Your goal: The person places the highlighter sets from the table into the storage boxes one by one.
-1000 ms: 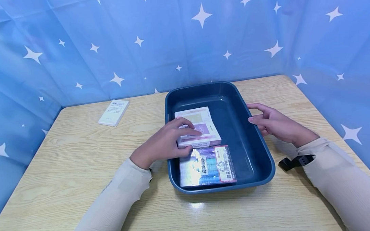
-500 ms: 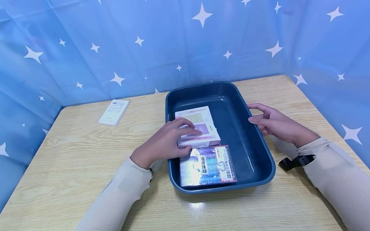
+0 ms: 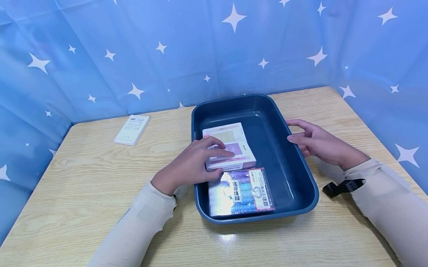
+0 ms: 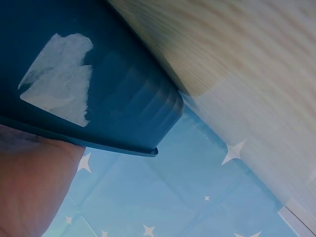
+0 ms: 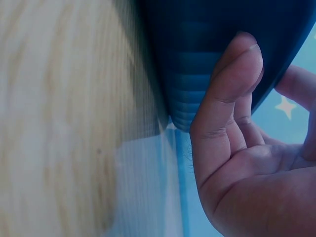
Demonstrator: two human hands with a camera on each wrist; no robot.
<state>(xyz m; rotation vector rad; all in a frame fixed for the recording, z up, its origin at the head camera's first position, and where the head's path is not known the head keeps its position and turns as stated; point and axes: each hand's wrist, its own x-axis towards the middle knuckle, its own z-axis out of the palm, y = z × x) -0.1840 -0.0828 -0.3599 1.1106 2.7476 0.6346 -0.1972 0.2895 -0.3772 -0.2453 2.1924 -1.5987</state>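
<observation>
In the head view a dark blue plastic bin (image 3: 280, 162) stands on the table. Inside, near the left wall, lies a white box (image 3: 243, 143) with yellow and purple printed panels. Just nearer than it is a shiny clear pack of highlighters (image 3: 234, 193) with a white label. My left hand (image 3: 197, 159) reaches over the left rim and holds the white box, fingers on its top and thumb at its near side. My right hand (image 3: 315, 141) grips the bin's right rim, thumb over the edge. In the right wrist view its fingers (image 5: 237, 74) lie along the outer wall.
A small white box (image 3: 131, 130) with printed text lies at the back left of the wooden table (image 3: 95, 184). A blue curtain (image 3: 196, 43) with white stars hangs behind and at both sides. Torn white tape (image 4: 61, 81) sticks to the bin's outer left wall.
The white box and the highlighter pack have shifted by a very small amount under my left hand. Both hands and the bin have hardly moved.
</observation>
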